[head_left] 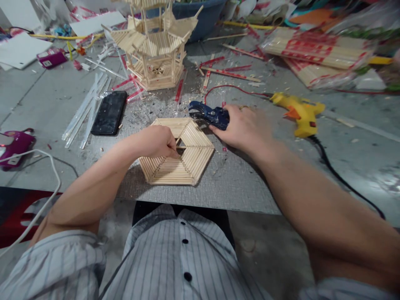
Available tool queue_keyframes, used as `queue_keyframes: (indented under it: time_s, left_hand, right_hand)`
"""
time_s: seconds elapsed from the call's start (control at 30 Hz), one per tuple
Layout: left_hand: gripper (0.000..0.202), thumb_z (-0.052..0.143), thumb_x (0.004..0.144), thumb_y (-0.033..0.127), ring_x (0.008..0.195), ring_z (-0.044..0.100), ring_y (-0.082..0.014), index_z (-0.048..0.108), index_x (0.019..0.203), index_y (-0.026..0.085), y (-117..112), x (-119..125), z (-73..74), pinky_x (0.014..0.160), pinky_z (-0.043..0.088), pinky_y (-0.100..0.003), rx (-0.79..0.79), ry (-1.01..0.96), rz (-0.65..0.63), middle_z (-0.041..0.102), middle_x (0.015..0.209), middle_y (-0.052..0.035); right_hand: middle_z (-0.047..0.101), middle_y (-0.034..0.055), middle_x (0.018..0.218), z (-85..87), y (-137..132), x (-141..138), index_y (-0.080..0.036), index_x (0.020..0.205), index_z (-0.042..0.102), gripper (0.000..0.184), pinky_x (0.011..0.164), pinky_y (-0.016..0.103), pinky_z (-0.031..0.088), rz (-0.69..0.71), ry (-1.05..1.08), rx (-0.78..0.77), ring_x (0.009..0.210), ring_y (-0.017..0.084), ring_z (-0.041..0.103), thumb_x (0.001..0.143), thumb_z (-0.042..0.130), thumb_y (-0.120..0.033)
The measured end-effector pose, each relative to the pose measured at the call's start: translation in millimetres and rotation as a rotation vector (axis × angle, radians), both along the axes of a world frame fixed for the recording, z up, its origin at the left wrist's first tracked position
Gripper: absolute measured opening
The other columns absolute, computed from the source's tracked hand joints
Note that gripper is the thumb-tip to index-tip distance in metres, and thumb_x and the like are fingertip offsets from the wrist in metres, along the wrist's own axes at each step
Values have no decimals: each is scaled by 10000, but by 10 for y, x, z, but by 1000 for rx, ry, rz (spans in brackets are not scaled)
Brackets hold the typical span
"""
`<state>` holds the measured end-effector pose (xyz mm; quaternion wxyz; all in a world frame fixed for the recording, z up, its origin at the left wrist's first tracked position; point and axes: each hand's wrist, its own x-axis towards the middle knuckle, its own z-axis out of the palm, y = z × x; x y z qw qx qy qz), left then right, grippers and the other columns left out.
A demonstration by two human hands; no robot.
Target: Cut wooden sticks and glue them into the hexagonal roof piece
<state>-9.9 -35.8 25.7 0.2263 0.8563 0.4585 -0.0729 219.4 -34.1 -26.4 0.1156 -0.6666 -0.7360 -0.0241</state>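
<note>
A hexagonal panel of pale wooden sticks [171, 175] lies flat near the table's front edge, with a gap at its middle. My left hand [159, 141] is over that gap, its fingers pinched together and pointing down; what is between the fingertips is hidden. To the right of the panel, my right hand [242, 125] is closed round the handle end of a dark blue hand cutter [215, 115]. The cutter's head points left and lies just beyond the panel's far right side. Slight blur softens my right hand.
Behind the panel stands a tiered stick pagoda model [156, 54]. A black phone [109, 112] and clear glue sticks [86, 110] lie left. A yellow glue gun [300, 112] with a black cord sits right. Bundled sticks [318, 50] and red-marked scraps lie farther back.
</note>
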Motion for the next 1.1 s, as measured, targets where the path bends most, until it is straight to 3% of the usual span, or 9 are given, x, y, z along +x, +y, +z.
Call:
queue_keyframes:
  time_s: [0.4,0.5,0.67,0.77,0.93,1.1]
  left_hand:
    - [91,694,679,249,451,405,-77,738,608,212,2,1,16,540,264,-252,-46,-32,27,617,520,34]
    - [129,669,706,252,480,448,-76,717,606,188,46,-37,-19,552,293,-237,-73,-172,44,609,517,34]
    - [204,591,780,304,577,512,-86,698,702,148,96,-60,-120,580,357,-221,88,-541,112,637,609,4]
    - [199,582,775,306,598,514,-84,688,734,142,95,-37,-190,574,376,-212,107,-683,110,628,644,-1]
    - [164,571,761,275,569,469,-88,619,655,159,77,-10,-264,524,357,-213,164,-769,182,537,572,15]
    - [284,560,798,353,532,392,-88,520,574,182,41,16,-237,483,327,-230,190,-801,218,422,523,28]
  right_hand:
    - [653,204,973,-7,-6,-3,-108,1186,575,539,797,484,421,0,-9,-7,914,367,607,797,585,-482]
    - [654,192,1009,13,-12,-6,-135,1219,557,529,816,490,415,15,26,21,966,369,595,801,575,-458]
    - [612,166,1170,127,-52,-36,-175,1293,487,559,864,474,403,133,57,28,1084,350,546,764,561,-340]
    - [609,146,1189,161,-82,-69,-196,1283,483,564,896,466,384,188,46,19,1099,338,532,737,550,-318]
    - [617,133,1189,145,-118,-115,-194,1238,501,532,945,448,356,254,45,35,1122,323,524,721,551,-310]
    - [626,142,1164,140,-147,-146,-158,1214,518,534,962,420,366,274,55,55,1105,309,536,700,554,-299]
